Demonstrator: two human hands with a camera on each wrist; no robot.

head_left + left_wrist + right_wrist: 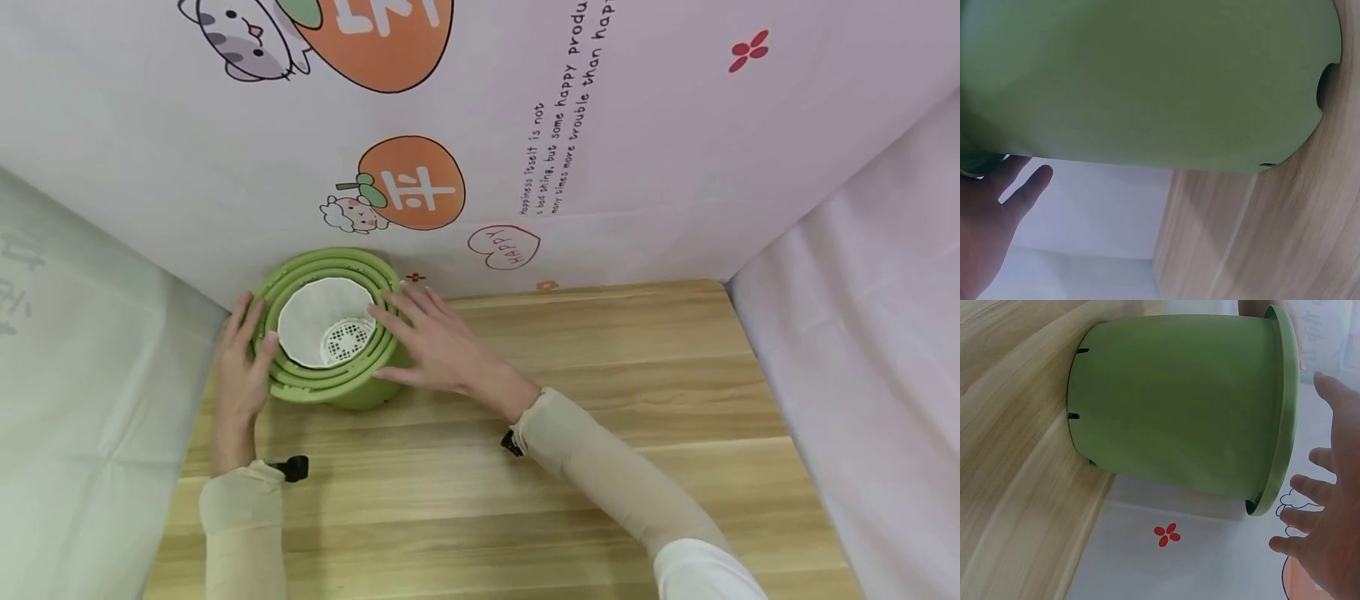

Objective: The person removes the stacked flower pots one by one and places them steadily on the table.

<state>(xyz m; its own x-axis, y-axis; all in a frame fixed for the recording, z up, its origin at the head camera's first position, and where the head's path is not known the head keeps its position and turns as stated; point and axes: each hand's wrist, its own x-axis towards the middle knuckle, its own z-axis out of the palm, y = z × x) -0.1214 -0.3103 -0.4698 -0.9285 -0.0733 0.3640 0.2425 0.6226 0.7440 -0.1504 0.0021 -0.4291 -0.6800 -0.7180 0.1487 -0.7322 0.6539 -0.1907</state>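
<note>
Green nested pots (365,391) stand at the table's (465,500) ten o'clock, seemingly being steadied. Right hand (433,346) splays at their three; left hand (243,371) touches nine, grip unclear. Lifting would call for firmer holds.

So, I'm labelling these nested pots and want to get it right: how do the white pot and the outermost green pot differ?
Size: the white pot is narrower and sits innermost; the green pot is wider and surrounds it.
Base: the white pot's floor shows a lattice of holes; the green pot shows notches along its bottom edge.
Both have round mouths facing up.
</note>
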